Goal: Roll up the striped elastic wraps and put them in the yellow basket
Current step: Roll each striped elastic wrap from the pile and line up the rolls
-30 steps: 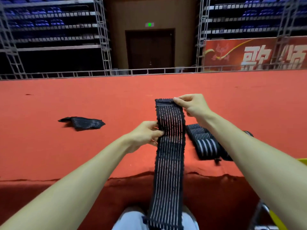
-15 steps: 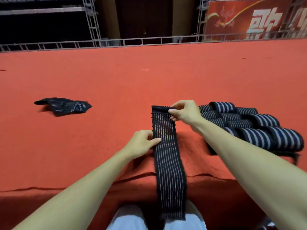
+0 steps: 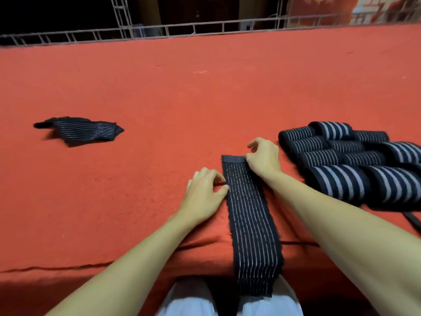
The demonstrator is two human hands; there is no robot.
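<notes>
A long black elastic wrap with thin white stripes (image 3: 248, 215) lies flat on the red platform (image 3: 182, 92), its near end hanging over the front edge onto my lap. My left hand (image 3: 205, 192) pinches the wrap's left edge a little below its far end. My right hand (image 3: 264, 156) pinches the far right corner, beside the plain black end tab. A pile of several striped wraps (image 3: 355, 160) lies just right of my right hand. The yellow basket is out of view.
Another loose striped wrap (image 3: 84, 131) lies crumpled on the platform at the far left. A metal railing (image 3: 205, 28) runs along the platform's far edge. The front edge of the platform drops off just before my knees (image 3: 189, 299).
Both hands have lowered the wrap from mid-air onto the platform, so it now lies flat. The camera has tilted down, bringing the pile at the right into fuller view.
</notes>
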